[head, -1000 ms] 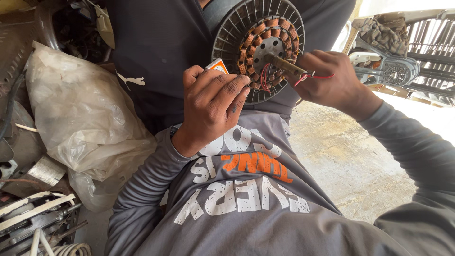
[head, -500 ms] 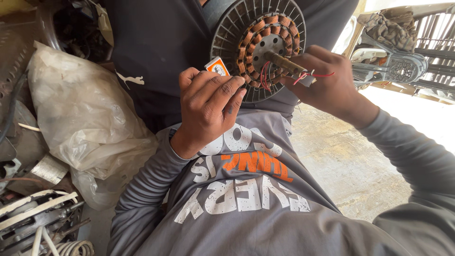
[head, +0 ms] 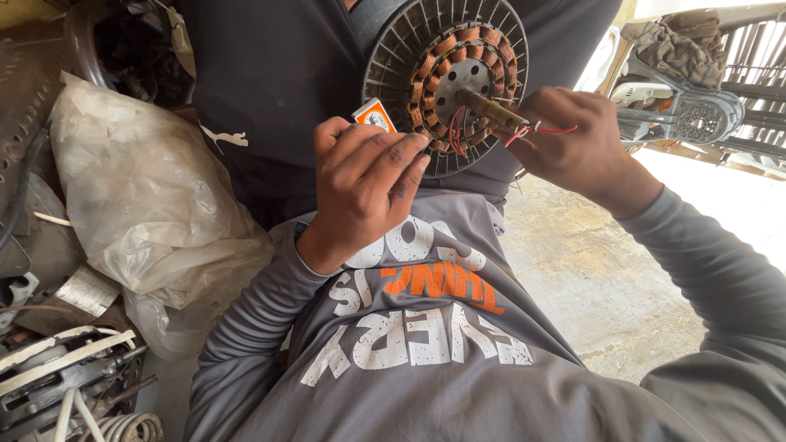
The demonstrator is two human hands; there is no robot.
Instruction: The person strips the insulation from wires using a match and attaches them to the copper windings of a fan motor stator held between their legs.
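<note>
A round fan motor (head: 446, 82) sits high in the view, propped against a dark garment behind it and just above the person's grey printed shirt (head: 417, 327). Its flat face turns toward the camera, showing a ring of copper windings (head: 426, 82) inside dark metal ribs. From the hub a brass-coloured shaft (head: 491, 110) juts out, its long axis running down and to the right, from the centre of the motor toward the right hand (head: 577, 147).

The right hand comes in from the right on a grey sleeve, wrist bent, back of the hand toward the camera. Its grip is clenched around the outer end of the shaft, and thin red wires (head: 544, 131) emerge between the fingers there; more red wire loops near the windings at the hub.

The left hand (head: 364, 184) rises from below, forearm steep, knuckles facing the camera and fingers curled in. Its grip is closed on a small orange and white box (head: 374, 115), which pokes up from behind the fingers, just beside the left rim of the motor.

To the left lies a crumpled pale plastic bag (head: 139, 196) among scrap parts. At the lower left are coils of white wire (head: 123, 426). At the right, past a bare concrete floor (head: 598, 286), lies another fan body (head: 688, 115).
</note>
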